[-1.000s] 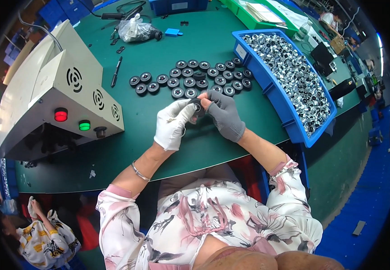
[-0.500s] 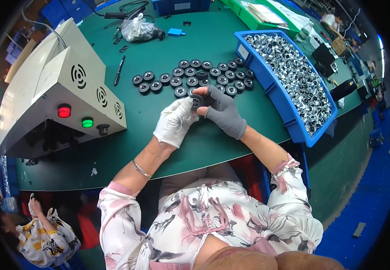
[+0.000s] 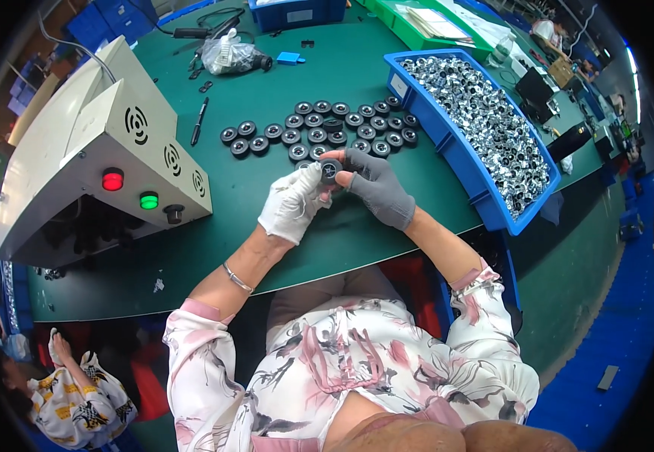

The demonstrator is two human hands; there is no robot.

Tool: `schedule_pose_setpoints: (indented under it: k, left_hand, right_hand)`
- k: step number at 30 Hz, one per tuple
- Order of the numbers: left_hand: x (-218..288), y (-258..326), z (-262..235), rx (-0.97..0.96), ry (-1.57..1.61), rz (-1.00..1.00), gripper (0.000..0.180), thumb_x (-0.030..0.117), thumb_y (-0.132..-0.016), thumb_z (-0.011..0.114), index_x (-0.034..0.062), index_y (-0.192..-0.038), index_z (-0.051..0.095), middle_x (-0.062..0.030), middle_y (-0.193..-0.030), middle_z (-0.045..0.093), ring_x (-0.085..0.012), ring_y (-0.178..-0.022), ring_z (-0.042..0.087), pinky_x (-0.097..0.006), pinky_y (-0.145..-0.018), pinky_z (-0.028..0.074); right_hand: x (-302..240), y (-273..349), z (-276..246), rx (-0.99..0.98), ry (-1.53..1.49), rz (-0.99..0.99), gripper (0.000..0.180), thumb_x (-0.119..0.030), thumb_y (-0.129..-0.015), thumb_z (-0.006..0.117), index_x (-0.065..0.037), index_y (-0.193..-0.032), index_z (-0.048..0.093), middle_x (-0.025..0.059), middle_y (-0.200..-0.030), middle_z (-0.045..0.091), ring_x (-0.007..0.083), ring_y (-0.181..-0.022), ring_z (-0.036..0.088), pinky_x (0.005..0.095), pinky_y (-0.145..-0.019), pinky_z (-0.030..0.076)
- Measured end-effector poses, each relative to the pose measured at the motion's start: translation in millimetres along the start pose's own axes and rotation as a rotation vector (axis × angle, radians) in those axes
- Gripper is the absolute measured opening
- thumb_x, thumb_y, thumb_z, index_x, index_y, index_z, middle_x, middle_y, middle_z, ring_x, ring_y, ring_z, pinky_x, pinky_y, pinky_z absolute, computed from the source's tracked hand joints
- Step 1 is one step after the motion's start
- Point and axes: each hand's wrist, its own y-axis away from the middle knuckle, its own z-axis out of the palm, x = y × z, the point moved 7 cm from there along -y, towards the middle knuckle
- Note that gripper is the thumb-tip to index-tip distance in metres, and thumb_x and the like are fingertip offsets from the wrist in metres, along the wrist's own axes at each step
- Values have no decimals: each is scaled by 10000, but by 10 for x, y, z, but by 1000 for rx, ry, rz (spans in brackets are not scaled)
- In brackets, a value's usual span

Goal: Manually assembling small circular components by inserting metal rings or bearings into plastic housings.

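Observation:
A small black wheel [image 3: 330, 172] with a spoked centre is held up between my two hands, above the near part of the green table. My left hand [image 3: 294, 202], in a white glove, is closed on the wheel's left side. On its right side my right hand [image 3: 376, 187], in a grey glove with bare fingertips, pinches the rim between thumb and forefinger. Just beyond the hands, several similar black wheels [image 3: 291, 136] lie flat in loose rows. One wheel [image 3: 332, 126] sits on top of others there.
A cream machine [image 3: 146, 128] with red and green lights stands at left. At right, a blue bin [image 3: 459, 162] holds many shiny metal parts [image 3: 485, 128]. A black pen [image 3: 200, 120], a plastic bag [image 3: 229, 54] and a green tray [image 3: 395, 19] lie farther back. Another person [image 3: 78, 399] sits lower left.
Both hands keep hold of the wheel, its face now turned slightly more upward. The view has shifted a little, so the table items appear slightly displaced.

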Motion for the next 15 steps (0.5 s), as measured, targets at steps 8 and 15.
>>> schedule_pose_setpoints:
  k: [8,15]
  left_hand:
    - [67,29,148,86,-371,109,288,193,-986,684,-20,-1177,653,-52,-1036,690,-103,-818,628,-250,-697,520]
    - [95,4,100,109,-727,196,316,93,-967,691,-44,-1239,603,-86,-1022,673,-130,-754,648,-275,-682,555]
  right_hand:
    - [-137,188,-168,212,583,-102,338,-99,-910,687,16,-1223,632,49,-946,658,115,-846,610,273,-796,499]
    - [-169,295,-177,303,596,-211,296,-96,-933,670,14,-1206,639,38,-893,662,97,-774,591,269,-720,491]
